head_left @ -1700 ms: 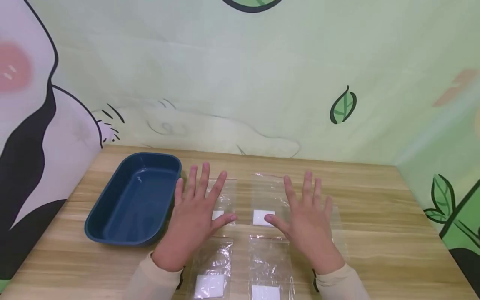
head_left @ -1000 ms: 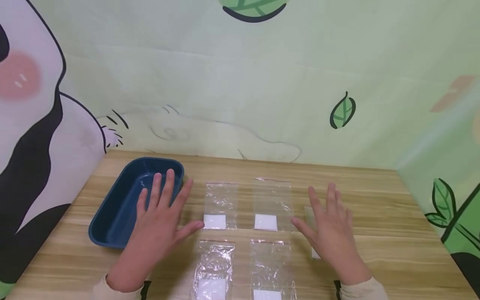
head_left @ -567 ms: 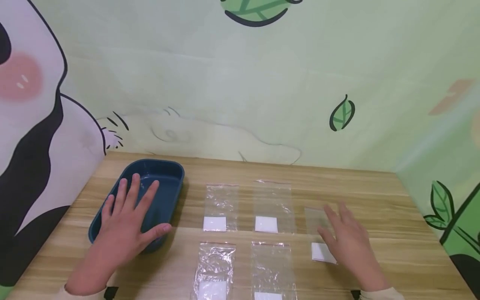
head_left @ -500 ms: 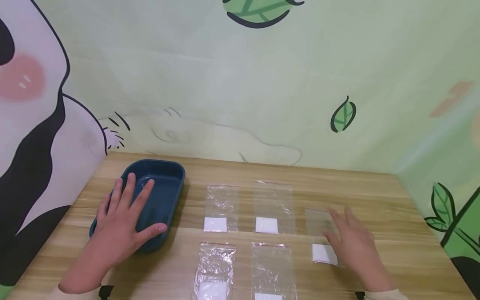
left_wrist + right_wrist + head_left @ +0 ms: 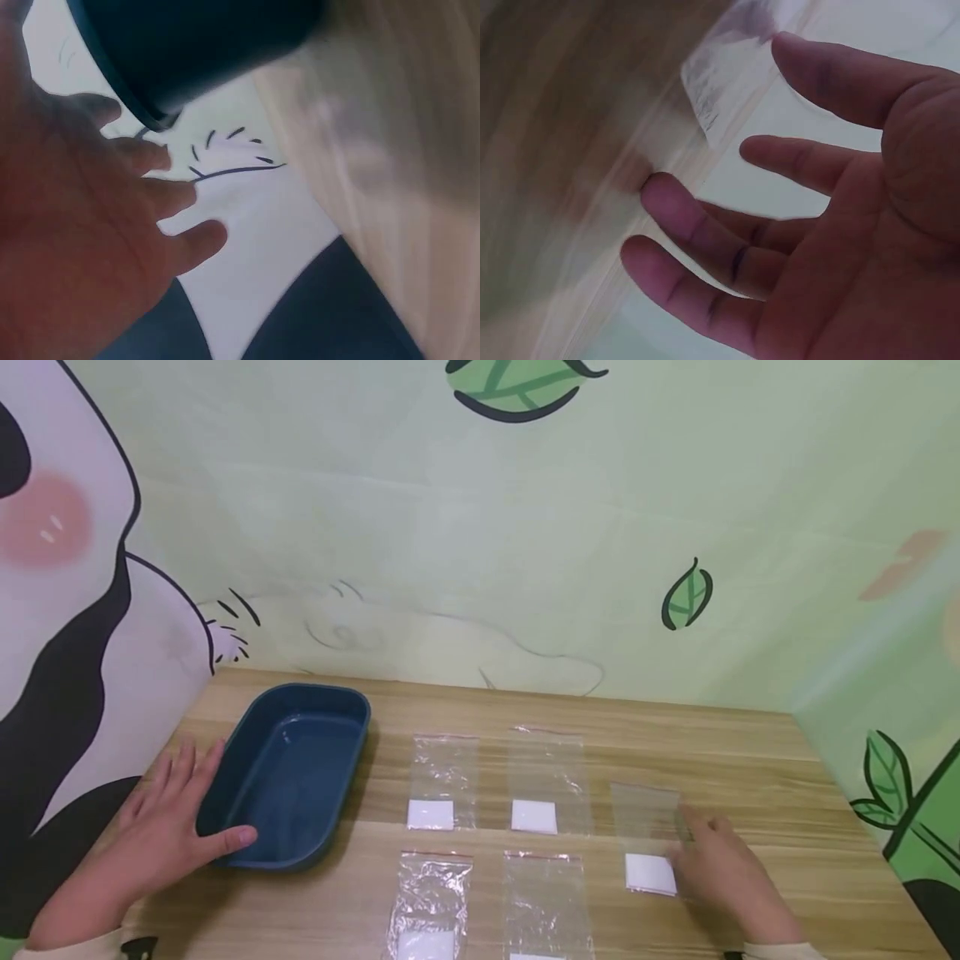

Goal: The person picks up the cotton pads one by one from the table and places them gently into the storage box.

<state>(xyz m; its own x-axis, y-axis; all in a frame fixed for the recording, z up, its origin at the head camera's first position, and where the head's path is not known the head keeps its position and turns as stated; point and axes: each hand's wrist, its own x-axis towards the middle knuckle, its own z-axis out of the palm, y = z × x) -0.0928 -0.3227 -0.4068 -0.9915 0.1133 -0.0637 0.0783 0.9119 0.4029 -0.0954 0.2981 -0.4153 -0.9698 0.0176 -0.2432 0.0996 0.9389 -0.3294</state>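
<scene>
My left hand (image 5: 153, 831) is at the left side of a dark blue tray (image 5: 300, 793), fingers spread and thumb over the near-left corner. The left wrist view shows its fingers apart, just below the rim of the tray (image 5: 217, 45). At the right, my right hand (image 5: 727, 872) is at the right edge of a clear zip bag (image 5: 643, 818) with a white card at its bottom. In the right wrist view the fingers of that hand (image 5: 840, 217) are loosely bent, holding nothing, and the thumb tip overlaps a corner of the bag (image 5: 724, 67).
Several more clear zip bags lie flat in two rows: back left (image 5: 446, 768), back middle (image 5: 551, 768), front left (image 5: 433, 893) and front middle (image 5: 546, 902). Each has a white card inside. A printed cloth wall (image 5: 375, 510) stands behind the wooden table (image 5: 787, 810).
My hands have moved apart. The left went left, across the tray to its outer side; the right went right to the rightmost bag's edge, its fingers now more bent. Tray and bags stay put.
</scene>
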